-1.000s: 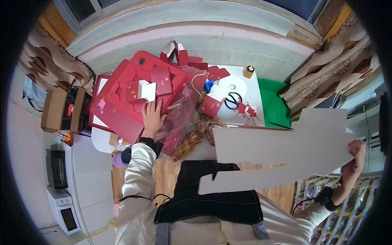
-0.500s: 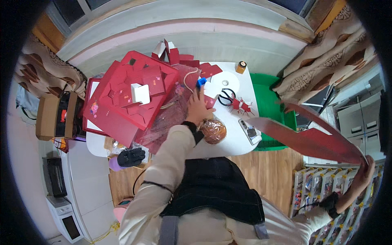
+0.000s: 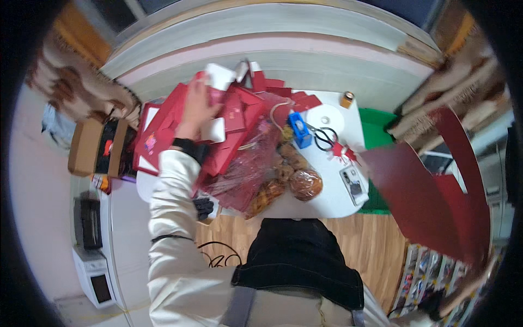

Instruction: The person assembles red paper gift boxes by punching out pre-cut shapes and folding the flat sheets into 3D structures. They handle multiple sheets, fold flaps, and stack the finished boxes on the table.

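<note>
My left hand (image 3: 197,111) reaches over a pile of red cardboard (image 3: 177,117) on the left of the table. Its fingers and thumb close round a small red box (image 3: 217,97) with a white flap, slightly blurred. Far to the right, my right hand (image 3: 479,272) grips the lower end of a large bent red cardboard sheet (image 3: 430,201); blur and shadow partly hide those fingers. Beside the pile lies a sheer red bag (image 3: 239,174). A round golden item in clear wrap (image 3: 306,184) rests near the table's front edge, next to several brown lumps (image 3: 291,157).
On the white table (image 3: 332,210) are a blue holder (image 3: 299,129), black-handled scissors (image 3: 325,138), a phone (image 3: 354,185), a white disc (image 3: 326,117) and a small jar (image 3: 346,99). A green bin (image 3: 378,131) stands right; an open carton (image 3: 84,147) left.
My left hand has moved left from beside the round wrapped item to the small red box. The large sheet has swung, showing more of its face. The blue holder and brown lumps are now exposed.
</note>
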Available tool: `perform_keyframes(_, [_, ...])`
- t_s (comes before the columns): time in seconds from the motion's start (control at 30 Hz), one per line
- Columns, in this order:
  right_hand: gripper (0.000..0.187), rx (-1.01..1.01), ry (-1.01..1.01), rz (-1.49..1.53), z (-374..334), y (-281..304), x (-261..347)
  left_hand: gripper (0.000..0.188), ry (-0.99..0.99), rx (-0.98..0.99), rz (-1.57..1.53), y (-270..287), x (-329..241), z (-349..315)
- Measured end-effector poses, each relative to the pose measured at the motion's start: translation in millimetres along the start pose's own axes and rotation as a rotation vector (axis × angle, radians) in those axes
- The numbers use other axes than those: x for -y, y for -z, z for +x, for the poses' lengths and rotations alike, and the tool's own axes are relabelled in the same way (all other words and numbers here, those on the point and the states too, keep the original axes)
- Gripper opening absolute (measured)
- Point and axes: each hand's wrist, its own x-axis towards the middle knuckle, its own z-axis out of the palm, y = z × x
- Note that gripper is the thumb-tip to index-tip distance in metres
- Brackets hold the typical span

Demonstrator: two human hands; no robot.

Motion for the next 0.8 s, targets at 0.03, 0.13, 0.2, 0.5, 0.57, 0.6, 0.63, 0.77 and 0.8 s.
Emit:
perform_keyframes(0.03, [0.039, -0.055, -0.002, 0.157, 25.3, -19.9, 31.3, 0.103, 0.057, 0.015, 0.044, 7.3, 33.1, -7.3])
perform_keyframes(0.13, [0.033, -0.205, 0.027, 0.441, 84.0, -26.1, 116.4, 0.096, 0.271, 0.027, 0.203, 15.6, 45.0, -14.8])
perform_keyframes(0.2, [0.029, -0.224, 0.018, 0.350, 113.4, -20.2, 167.6, 0.089, 0.190, -0.185, 0.065, 6.9, 60.5, -32.1])
perform_keyframes(0.5, [0.038, -0.114, -0.325, 0.722, 150.8, -4.8, 206.3, 0.059, -0.070, -0.127, -0.338, 100.8, -129.3, -42.6])
perform_keyframes(0.57, [0.029, -0.009, -0.283, 0.775, 160.8, 16.1, 219.7, 0.058, -0.198, -0.140, -0.329, 112.7, -163.6, -47.4])
perform_keyframes(0.6, [0.025, -0.059, -0.303, 0.802, 162.7, 20.4, 235.0, 0.059, -0.274, -0.157, -0.329, 117.7, -182.6, -50.8])
perform_keyframes(0.63, [0.022, -0.022, -0.288, 0.750, 156.3, 31.5, 226.1, 0.059, -0.330, -0.147, -0.406, 117.3, -200.2, -54.0])
perform_keyframes(0.77, [0.020, 0.199, -0.099, 0.625, 151.5, 63.9, 236.0, 0.065, -0.421, -0.068, -0.577, 120.1, -258.2, -92.9])
perform_keyframes(0.8, [0.021, 0.196, -0.065, 0.573, 148.9, 74.4, 243.3, 0.066, -0.443, -0.050, -0.597, 123.4, -269.3, -102.5])
